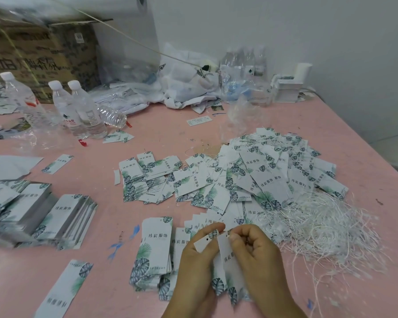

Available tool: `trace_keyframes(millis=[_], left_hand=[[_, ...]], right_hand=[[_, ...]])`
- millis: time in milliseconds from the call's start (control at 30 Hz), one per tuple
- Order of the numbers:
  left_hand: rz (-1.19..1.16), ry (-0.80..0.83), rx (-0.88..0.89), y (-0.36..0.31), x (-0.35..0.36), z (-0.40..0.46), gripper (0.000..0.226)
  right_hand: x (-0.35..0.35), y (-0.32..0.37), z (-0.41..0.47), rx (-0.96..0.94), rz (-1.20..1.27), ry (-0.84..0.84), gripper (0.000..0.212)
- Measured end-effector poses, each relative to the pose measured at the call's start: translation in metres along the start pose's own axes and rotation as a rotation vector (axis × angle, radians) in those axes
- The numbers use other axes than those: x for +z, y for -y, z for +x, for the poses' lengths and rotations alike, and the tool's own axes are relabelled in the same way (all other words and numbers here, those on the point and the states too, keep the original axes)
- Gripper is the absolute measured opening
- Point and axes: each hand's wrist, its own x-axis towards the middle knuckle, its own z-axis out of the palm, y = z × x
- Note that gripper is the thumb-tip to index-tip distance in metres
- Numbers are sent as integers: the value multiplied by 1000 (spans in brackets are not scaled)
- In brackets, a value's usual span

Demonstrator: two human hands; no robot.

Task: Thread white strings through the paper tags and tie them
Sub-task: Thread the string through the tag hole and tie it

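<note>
Two hands low over the pink bench (170,125), meeting in the middle. The left hand (197,260) pinches a small white tag (203,242) with one punched hole, thumb on top; the right hand (255,253) has its grip closed on a long leaf-print tag (228,260), held upright beside it. Under them, a few short stacks of the same tags (155,249), white with dark lettering and green-blue leaves. One big loose heap of tags (262,175) behind, one tangle of white strings (319,226) to the right. Four water bottles (78,106) far left, three upright, one lying; one cardboard box (41,53) behind them
</note>
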Motion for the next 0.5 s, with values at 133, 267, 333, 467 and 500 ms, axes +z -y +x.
trace_keyframes(millis=[133,267,333,467,500], left_hand=[[14,-12,24,3,-1,2,36],[22,-37,78,4,-4,3,47],[82,-46,135,4,-4,2,45],[167,-22,233,3,-1,-4,29],[156,-18,237,2,0,-6,28]], right_hand=[[-1,1,0,-11,-43,11,14],[-7,4,0,-99,-146,59,13],[-9,6,0,-116,-177,64,14],[-14,7,3,-67,-186,62,16],[-15,7,3,-43,-173,72,16]])
